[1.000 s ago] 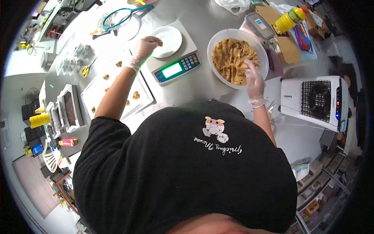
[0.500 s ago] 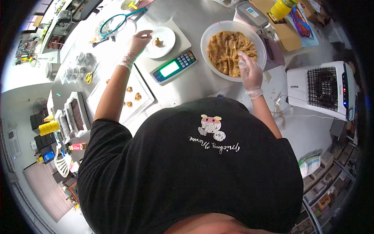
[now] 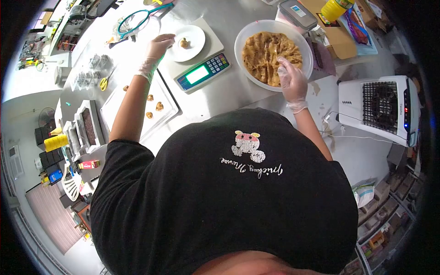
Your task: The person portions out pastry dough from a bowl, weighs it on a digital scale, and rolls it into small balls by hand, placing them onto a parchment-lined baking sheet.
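My left hand point(image 3: 158, 51), in a clear glove, hovers at the left edge of a white plate point(image 3: 197, 52); its fingers are loosely extended and nothing shows in them. On the plate lies a small brown dough piece point(image 3: 184, 43). The plate rests on a digital scale point(image 3: 204, 72) with a lit green display. My right hand point(image 3: 293, 81), gloved too, reaches over the near right rim of a large white bowl point(image 3: 238, 50). Its fingers are pinched together at the surface of the sticky brown dough point(image 3: 263, 55) that fills the bowl.
A tray point(image 3: 153, 126) with several small dough pieces lies under my left forearm. Yellow scissors point(image 3: 104, 83) and a teal-rimmed strainer point(image 3: 134, 23) are further left. A lidded container point(image 3: 298, 14) and a yellow bottle point(image 3: 335, 9) stand behind the bowl. A white air cooler point(image 3: 373, 107) is at right.
The view has shifted slightly. My left hand has drawn a little back from the dough piece on the plate. My right hand stays at the dough, its fingertips slightly further left.
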A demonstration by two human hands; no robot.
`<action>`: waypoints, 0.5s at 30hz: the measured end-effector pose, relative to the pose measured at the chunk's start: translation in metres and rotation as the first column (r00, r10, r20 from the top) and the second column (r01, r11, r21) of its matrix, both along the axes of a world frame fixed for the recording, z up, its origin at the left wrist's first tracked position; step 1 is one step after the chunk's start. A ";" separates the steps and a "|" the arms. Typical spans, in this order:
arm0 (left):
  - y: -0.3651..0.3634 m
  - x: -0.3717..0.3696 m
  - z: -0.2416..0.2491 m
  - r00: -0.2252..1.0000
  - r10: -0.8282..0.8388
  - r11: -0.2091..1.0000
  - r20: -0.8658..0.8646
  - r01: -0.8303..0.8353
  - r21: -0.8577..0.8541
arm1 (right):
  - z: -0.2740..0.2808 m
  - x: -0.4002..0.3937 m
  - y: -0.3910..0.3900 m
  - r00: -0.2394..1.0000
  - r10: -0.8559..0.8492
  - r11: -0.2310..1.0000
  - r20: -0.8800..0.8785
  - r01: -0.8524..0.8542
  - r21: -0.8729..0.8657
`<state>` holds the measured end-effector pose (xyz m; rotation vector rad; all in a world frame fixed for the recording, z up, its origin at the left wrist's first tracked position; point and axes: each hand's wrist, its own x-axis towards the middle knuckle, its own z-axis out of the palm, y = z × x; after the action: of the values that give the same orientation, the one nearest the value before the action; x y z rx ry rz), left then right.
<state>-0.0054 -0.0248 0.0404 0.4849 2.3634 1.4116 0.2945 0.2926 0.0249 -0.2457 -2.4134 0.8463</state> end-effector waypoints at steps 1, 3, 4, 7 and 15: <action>0.001 0.004 0.002 0.989 0.063 0.992 0.130 -0.077 0.101 | 0.000 0.000 0.000 1.000 0.003 1.000 0.006 -0.003 0.003; 0.001 0.008 0.004 0.975 0.090 0.980 0.205 -0.123 0.157 | -0.004 0.000 0.001 1.000 0.003 1.000 0.000 -0.003 0.007; 0.002 0.009 0.004 0.954 0.108 0.963 0.280 -0.171 0.209 | -0.004 0.000 0.001 1.000 0.002 1.000 -0.007 -0.002 0.012; 0.007 0.012 0.004 0.938 0.123 0.943 0.324 -0.213 0.257 | -0.003 0.000 0.002 0.999 0.014 0.999 -0.036 -0.012 0.052; 0.108 0.097 0.064 0.905 -0.424 0.897 0.022 0.416 0.151 | -0.003 0.000 0.002 0.998 0.019 0.999 -0.053 -0.018 0.026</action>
<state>0.0916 0.0834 0.1044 0.9221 1.9617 1.3668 0.2947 0.2942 0.0216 -0.1888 -2.3791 0.8194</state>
